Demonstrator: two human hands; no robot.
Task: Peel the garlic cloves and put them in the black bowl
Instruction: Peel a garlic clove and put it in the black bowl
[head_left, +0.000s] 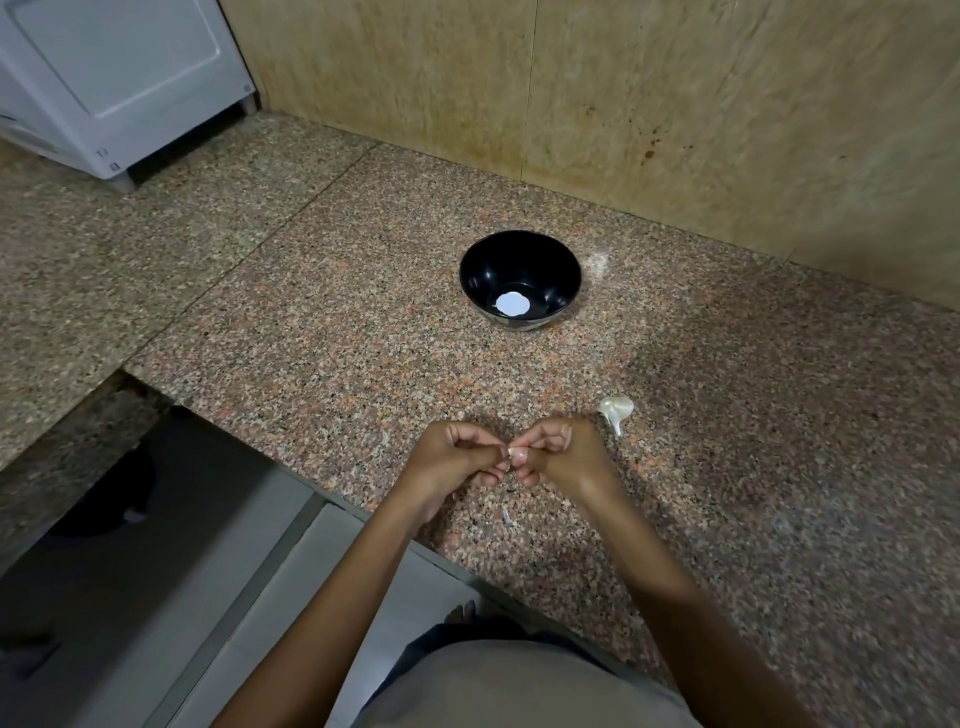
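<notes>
My left hand (451, 460) and my right hand (558, 452) meet above the front part of the granite counter (363, 322). Between their fingertips they pinch a small pale garlic clove (516, 453), mostly hidden by the fingers. The rest of the garlic bulb (616, 409), white with a short stem, lies on the counter just right of my right hand. The black bowl (519, 278) stands farther back, in the middle of the counter; a round white patch shows on its bottom and I see no cloves in it.
A small white scrap of peel (505, 514) lies on the counter below my hands. A beige stone wall (675, 104) backs the counter. A white appliance (114, 78) stands at the far left. The counter's front edge drops to a tiled floor (291, 582).
</notes>
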